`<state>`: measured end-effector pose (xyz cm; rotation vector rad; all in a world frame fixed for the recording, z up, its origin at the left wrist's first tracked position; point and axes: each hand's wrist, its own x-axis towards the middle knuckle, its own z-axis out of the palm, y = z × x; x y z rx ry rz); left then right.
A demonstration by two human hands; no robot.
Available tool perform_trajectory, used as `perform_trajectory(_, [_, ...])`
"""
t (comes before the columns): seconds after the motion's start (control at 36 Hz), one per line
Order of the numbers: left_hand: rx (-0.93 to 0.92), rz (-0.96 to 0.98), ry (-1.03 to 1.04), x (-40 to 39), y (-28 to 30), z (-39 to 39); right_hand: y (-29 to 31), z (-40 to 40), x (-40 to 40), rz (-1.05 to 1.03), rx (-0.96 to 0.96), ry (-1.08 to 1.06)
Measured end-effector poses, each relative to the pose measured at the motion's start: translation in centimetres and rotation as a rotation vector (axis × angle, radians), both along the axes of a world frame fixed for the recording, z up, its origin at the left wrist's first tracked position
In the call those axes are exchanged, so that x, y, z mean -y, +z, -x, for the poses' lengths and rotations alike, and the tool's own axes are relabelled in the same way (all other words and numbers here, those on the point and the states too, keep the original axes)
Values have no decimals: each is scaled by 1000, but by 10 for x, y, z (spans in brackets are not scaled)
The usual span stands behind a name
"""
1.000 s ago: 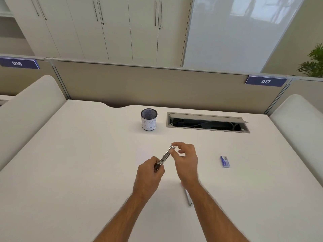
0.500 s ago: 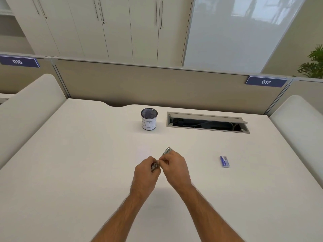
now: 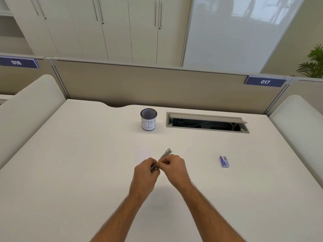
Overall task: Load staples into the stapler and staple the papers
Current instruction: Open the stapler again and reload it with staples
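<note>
A slim metal stapler [image 3: 165, 154] is held above the white desk [image 3: 70, 172], its far end pointing up and to the right. My left hand [image 3: 146, 173] grips its near end. My right hand [image 3: 173, 167] has its fingers curled over the stapler's middle, pinching it close to the left hand's fingertips. Most of the stapler is hidden by both hands. A small blue staple box [image 3: 224, 161] lies on the desk to the right, apart from both hands. No papers show in this view.
A dark mesh cup with a white label [image 3: 148, 120] stands at the back centre. Beside it is an open cable slot [image 3: 207, 122] in the desk. Beige partition panels enclose the desk behind and at both sides.
My right hand came down from the stapler's raised tip onto its middle and now meets the left hand. The white object seen earlier under my right wrist is hidden.
</note>
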<state>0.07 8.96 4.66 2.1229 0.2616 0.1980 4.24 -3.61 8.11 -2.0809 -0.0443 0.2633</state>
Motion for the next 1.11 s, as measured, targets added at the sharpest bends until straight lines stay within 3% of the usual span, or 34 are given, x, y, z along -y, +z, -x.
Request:
perform_trajectory(0.36, [-63, -35, 51, -3, -6, 0, -11, 9, -21, 429, 182, 156])
perform_trajectory(0.75, [-129, -124, 122, -24, -35, 16, -16, 4, -15, 168, 124, -39])
perform_trajectory(1.11, [-188, -253, 68, -40, -60, 10, -32, 10, -19, 146, 69, -23])
